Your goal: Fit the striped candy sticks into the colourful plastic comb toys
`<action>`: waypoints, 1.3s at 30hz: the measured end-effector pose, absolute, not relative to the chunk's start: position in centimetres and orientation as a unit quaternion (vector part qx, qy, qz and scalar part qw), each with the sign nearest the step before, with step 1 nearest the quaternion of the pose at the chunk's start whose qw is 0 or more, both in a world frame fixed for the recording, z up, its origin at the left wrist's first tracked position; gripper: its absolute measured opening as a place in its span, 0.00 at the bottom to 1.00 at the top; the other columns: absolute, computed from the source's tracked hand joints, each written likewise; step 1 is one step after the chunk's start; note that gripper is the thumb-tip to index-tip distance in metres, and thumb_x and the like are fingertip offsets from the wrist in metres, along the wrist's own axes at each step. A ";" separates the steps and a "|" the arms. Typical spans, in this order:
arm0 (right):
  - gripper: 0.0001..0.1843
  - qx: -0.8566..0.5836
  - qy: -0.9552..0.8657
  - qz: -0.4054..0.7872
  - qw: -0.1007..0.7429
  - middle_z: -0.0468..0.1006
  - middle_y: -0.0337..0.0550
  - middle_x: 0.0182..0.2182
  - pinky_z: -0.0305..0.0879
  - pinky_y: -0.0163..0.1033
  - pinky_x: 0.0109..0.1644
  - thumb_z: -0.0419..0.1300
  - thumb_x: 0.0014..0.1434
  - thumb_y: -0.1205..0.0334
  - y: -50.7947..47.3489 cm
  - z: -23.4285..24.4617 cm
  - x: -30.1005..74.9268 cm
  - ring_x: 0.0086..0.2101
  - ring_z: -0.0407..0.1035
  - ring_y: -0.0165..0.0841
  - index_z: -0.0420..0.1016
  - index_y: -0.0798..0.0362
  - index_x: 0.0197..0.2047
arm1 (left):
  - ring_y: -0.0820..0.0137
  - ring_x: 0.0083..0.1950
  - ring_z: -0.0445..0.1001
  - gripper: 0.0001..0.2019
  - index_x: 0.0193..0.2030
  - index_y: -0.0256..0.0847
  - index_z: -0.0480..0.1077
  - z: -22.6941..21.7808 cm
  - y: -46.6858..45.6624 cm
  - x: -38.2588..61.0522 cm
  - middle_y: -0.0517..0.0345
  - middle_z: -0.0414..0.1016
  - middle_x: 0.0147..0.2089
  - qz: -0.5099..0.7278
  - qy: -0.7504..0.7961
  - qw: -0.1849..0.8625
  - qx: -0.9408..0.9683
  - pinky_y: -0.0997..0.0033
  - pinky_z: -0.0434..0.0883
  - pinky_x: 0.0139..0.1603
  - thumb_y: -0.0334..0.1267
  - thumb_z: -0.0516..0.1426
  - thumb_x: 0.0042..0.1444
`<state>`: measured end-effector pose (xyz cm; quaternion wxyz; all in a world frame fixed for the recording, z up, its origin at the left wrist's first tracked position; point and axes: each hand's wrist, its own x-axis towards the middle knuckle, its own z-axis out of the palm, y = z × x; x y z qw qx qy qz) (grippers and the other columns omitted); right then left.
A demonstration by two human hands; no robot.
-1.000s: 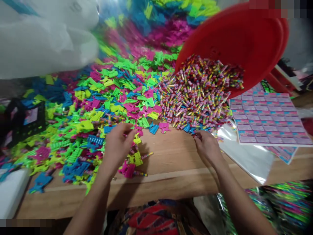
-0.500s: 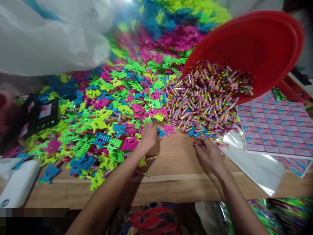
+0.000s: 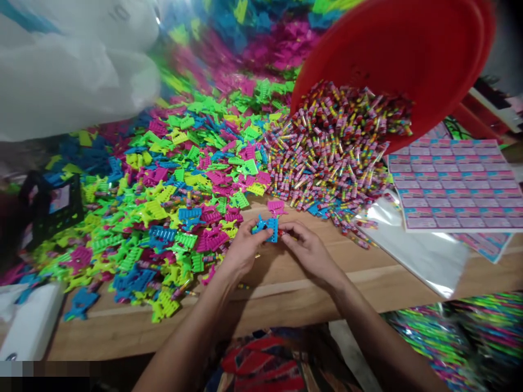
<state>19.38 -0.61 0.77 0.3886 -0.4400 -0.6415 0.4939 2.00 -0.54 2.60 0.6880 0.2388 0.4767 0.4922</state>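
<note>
Above the near part of the table, my left hand [image 3: 244, 247] is closed on a small blue plastic toy piece [image 3: 271, 228] with a ribbed edge. My right hand [image 3: 304, 245] pinches a small red-ended tube [image 3: 280, 232] against the right side of that piece; fingers hide most of the tube. Just beyond lies a pink toy piece [image 3: 276, 207] on the wood. Left of my hands spreads a heap of green, yellow, pink and blue toy pieces [image 3: 183, 179]. A pile of small pink and yellow tubes [image 3: 327, 158] spills toward me on the right.
A red basin [image 3: 408, 60] lies tipped on its side behind the tubes. Printed label sheets [image 3: 457, 185] and clear plastic film [image 3: 420, 256] lie at the right. A white bag [image 3: 73, 81], black crate [image 3: 57, 201] and white box [image 3: 35, 321] stand left on the wooden table [image 3: 286, 299].
My left hand has drawn back from the heap with the blue toy piece. My right hand has moved left from the tube pile, bringing the tube against the piece.
</note>
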 end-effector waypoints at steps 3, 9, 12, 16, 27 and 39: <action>0.13 -0.435 -0.604 0.538 0.397 0.77 0.43 0.42 0.68 0.41 0.50 0.61 0.65 0.53 -0.8 1.2 19.4 0.43 0.71 0.35 0.76 0.51 0.48 | 0.75 0.31 0.72 0.21 0.36 0.37 0.74 3.1 -0.9 2.0 0.60 0.78 0.32 0.491 0.454 0.713 0.210 0.75 0.67 0.36 0.38 0.75 0.35; 0.15 -0.433 -0.562 0.588 0.388 0.78 0.41 0.36 0.68 0.36 0.37 0.62 0.65 0.51 -1.3 1.9 20.1 0.35 0.71 0.33 0.77 0.50 0.50 | 0.77 0.29 0.72 0.23 0.36 0.36 0.74 3.4 -1.0 2.1 0.61 0.78 0.31 0.491 0.429 0.737 0.177 0.77 0.66 0.32 0.36 0.76 0.33; 0.15 -0.430 -0.563 0.602 0.368 0.77 0.40 0.33 0.65 0.34 0.31 0.62 0.65 0.50 -1.2 2.0 20.7 0.32 0.70 0.32 0.77 0.50 0.49 | 0.77 0.29 0.72 0.22 0.36 0.36 0.74 3.5 -1.2 1.8 0.61 0.78 0.32 0.474 0.427 0.745 0.192 0.77 0.66 0.32 0.36 0.76 0.34; 0.14 -0.388 -0.568 0.628 0.363 0.76 0.39 0.29 0.66 0.36 0.35 0.63 0.64 0.50 -0.8 1.9 21.4 0.30 0.69 0.31 0.77 0.51 0.45 | 0.75 0.31 0.74 0.20 0.35 0.35 0.75 3.6 -1.5 1.6 0.59 0.79 0.31 0.434 0.404 0.775 0.220 0.76 0.68 0.34 0.37 0.75 0.37; 0.10 -0.428 -0.651 0.505 0.372 0.74 0.37 0.28 0.59 0.35 0.32 0.58 0.67 0.57 -1.2 1.8 20.4 0.28 0.65 0.29 0.76 0.53 0.38 | 0.77 0.28 0.68 0.16 0.35 0.37 0.69 2.9 -2.5 2.7 0.64 0.73 0.28 0.469 0.526 0.620 0.344 0.76 0.65 0.34 0.42 0.69 0.45; 0.08 -0.434 -0.754 0.363 0.334 0.79 0.42 0.40 0.67 0.38 0.45 0.58 0.69 0.59 -1.4 3.5 23.5 0.41 0.73 0.34 0.77 0.50 0.48 | 0.69 0.30 0.71 0.19 0.38 0.40 0.72 7.9 -3.9 -4.2 0.61 0.75 0.31 0.363 0.649 0.467 0.478 0.73 0.68 0.30 0.51 0.67 0.47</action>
